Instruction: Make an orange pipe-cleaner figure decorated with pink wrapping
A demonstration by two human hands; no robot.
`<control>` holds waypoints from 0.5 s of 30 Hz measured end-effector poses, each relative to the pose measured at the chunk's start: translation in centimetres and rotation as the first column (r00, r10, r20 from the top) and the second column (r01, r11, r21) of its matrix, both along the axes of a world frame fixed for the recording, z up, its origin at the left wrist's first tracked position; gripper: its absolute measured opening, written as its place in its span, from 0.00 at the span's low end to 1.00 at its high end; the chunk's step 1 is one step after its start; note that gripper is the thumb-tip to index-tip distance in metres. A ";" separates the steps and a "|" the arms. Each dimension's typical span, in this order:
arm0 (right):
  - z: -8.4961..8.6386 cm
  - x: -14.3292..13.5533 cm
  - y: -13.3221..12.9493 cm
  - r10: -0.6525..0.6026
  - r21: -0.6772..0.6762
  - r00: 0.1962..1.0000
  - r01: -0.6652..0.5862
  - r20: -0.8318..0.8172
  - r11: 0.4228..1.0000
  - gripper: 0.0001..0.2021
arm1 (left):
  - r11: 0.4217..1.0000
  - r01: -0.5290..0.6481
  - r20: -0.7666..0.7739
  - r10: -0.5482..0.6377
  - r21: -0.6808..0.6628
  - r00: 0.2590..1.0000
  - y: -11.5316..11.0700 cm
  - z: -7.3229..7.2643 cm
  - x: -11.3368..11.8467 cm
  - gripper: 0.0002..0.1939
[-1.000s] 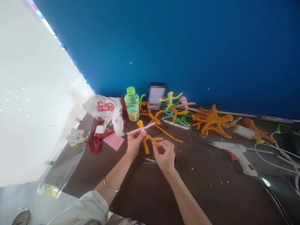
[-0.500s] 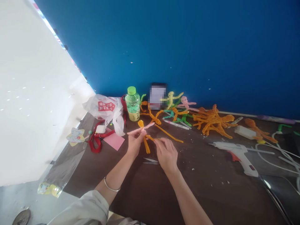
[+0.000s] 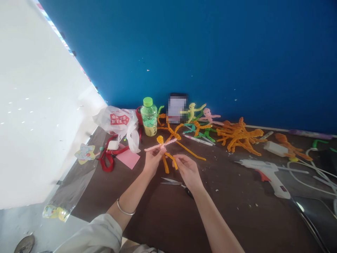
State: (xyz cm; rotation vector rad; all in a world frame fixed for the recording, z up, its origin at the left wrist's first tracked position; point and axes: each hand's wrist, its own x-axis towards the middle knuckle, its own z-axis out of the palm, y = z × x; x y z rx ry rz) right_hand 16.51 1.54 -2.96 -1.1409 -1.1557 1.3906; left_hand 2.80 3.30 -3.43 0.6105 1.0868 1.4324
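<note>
Between my hands is a pipe-cleaner figure with an orange looped head (image 3: 159, 140), a pink crosswise strip (image 3: 168, 143) and orange strands hanging below. My left hand (image 3: 153, 160) is closed on its middle, thumb over the crossing. With thumb and fingers, my right hand (image 3: 187, 170) pinches an orange pipe cleaner (image 3: 174, 161) that bends down from the figure. Under the hands lies a pair of scissors (image 3: 172, 182), its dark handle partly hidden by my right wrist. Another orange pipe cleaner (image 3: 193, 152) rests on the dark table behind my right hand.
A green-capped bottle (image 3: 149, 117) and a plastic bag (image 3: 118, 119) stand at the back left. Finished pipe-cleaner figures and an orange pile (image 3: 238, 137) lie along the blue wall. At right are a hot glue gun (image 3: 265, 174) and white cables. A pink paper (image 3: 129, 158) lies left.
My right hand has shifted slightly right and down, and the orange strand it pinches now bends downward. The pink strip has tilted and moved slightly right. More of the scissors shows.
</note>
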 end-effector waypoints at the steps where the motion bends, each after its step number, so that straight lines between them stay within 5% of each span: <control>1: 0.0 0.0 0.0 0.006 0.000 1.000 -0.006 -0.016 1.000 0.09 | 1.000 0.027 0.024 -0.027 -0.010 0.999 0.0 0.0 0.0 0.12; 8: 0.7 0.1 -0.5 -0.040 0.350 0.966 -0.055 0.257 0.935 0.08 | 0.997 0.059 0.210 -0.047 -0.051 0.977 0.2 0.3 -0.2 0.11; 15: -0.4 0.8 -0.6 -0.211 0.720 0.847 -0.253 0.488 0.647 0.18 | 0.988 0.125 0.279 -0.094 -0.095 0.956 0.1 0.5 -0.5 0.10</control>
